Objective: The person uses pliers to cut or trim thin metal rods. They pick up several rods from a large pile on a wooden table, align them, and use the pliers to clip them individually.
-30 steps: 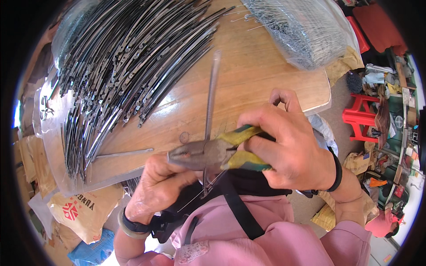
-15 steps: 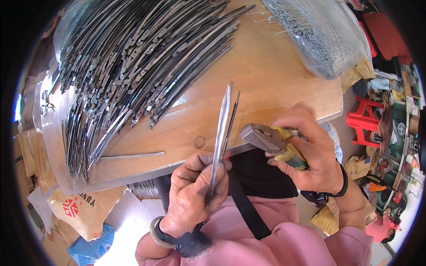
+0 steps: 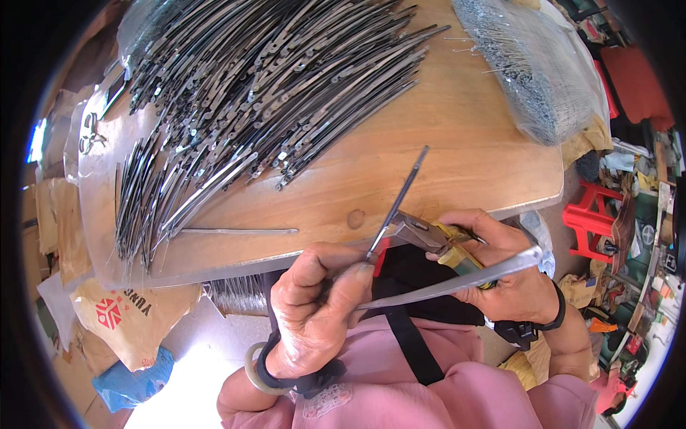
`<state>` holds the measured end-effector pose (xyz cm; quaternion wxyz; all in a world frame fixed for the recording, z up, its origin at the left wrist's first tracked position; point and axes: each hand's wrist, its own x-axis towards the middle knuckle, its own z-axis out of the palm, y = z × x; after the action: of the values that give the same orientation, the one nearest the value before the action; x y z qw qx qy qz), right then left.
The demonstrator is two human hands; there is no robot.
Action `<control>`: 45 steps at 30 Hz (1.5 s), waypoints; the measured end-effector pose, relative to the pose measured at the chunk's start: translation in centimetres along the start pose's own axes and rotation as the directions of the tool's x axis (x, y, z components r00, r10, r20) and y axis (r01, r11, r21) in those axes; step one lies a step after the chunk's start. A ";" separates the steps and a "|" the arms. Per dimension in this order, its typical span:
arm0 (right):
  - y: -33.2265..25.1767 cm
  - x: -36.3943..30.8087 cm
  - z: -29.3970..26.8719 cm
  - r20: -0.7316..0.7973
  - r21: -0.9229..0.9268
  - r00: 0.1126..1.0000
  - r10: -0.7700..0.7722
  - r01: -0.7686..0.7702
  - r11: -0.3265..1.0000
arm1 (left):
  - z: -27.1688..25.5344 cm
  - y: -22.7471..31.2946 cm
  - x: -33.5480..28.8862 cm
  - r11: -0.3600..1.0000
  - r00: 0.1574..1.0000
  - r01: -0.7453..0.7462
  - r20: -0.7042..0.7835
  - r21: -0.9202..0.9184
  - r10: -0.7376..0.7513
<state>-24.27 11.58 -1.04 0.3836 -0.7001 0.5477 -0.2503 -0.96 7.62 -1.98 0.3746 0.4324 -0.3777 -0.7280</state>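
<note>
My left hand [image 3: 314,314] is closed around two slender metal pieces in front of the table's near edge. One is a thin dark rod [image 3: 407,187] that points up and away over the tabletop. The other is a flat, shiny metal strip [image 3: 457,282], which slants to the right and crosses in front of my right hand. Yellow-and-green handled pliers [image 3: 446,244] are gripped in my right hand [image 3: 511,286]. Their jaws meet the dark rod just above my left fingers; whether they bite on it I cannot make out.
A large heap of dark metal strips [image 3: 286,79] covers the left of the wooden table [image 3: 471,171]. One loose strip [image 3: 243,231] lies near the front edge. A clear plastic bag of wire pieces [image 3: 536,79] lies far right; a red stool [image 3: 593,218] stands beyond.
The flat strip has swung from upright to slanting right, apart from the dark rod. The pliers have come left to the rod. The table and heap appear shifted right and upward in view.
</note>
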 end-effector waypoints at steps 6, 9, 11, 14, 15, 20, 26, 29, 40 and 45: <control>-0.4 0.5 0.6 0.167 -0.159 0.980 -0.108 0.134 0.978 | -0.3 -0.4 0.2 0.994 0.999 -0.031 0.015 0.104 0.029; 0.0 0.8 1.2 0.262 -0.217 0.949 -0.174 0.233 0.948 | -1.4 -0.7 -0.6 0.979 1.000 -0.026 0.022 0.202 0.023; -0.8 1.6 1.2 0.325 -0.215 0.927 -0.186 0.264 0.940 | -2.4 -0.4 -1.4 0.951 0.999 -0.040 0.033 0.306 0.031; -1.4 3.1 1.8 0.316 -0.233 0.920 -0.233 0.313 0.921 | -3.2 0.1 -1.9 0.990 0.998 0.043 -0.045 0.136 -0.037; -1.7 3.5 2.0 0.297 -0.242 0.923 -0.244 0.320 0.916 | -3.3 0.8 -1.8 0.992 0.989 0.123 -0.080 0.029 -0.120; -1.7 3.9 0.3 0.234 -0.192 0.948 -0.217 0.264 0.945 | -10.2 1.0 -4.1 0.969 0.996 -0.019 -0.084 0.245 0.041; 1.4 4.8 0.5 -0.235 0.026 0.972 0.008 -0.002 1.000 | -16.1 5.8 -1.2 0.274 0.813 -0.224 0.025 0.935 0.582; 0.8 5.5 0.8 -0.160 -0.041 0.987 -0.018 0.011 0.999 | -15.3 7.5 1.4 0.009 0.834 -0.217 0.180 0.976 0.522; -0.1 5.9 1.7 -0.143 -0.211 0.989 -0.042 0.011 0.977 | -20.1 5.8 -0.2 -0.119 0.837 -0.291 0.313 0.949 0.448; -0.1 5.9 1.7 -0.124 -0.191 0.992 -0.008 -0.016 0.981 | -21.3 6.6 -2.1 -0.092 0.842 -0.122 0.152 0.988 0.517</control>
<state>-21.22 6.37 -2.37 0.2799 -0.7159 0.5934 -0.2387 20.69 1.79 -2.78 0.1750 0.5579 -0.8088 -0.0638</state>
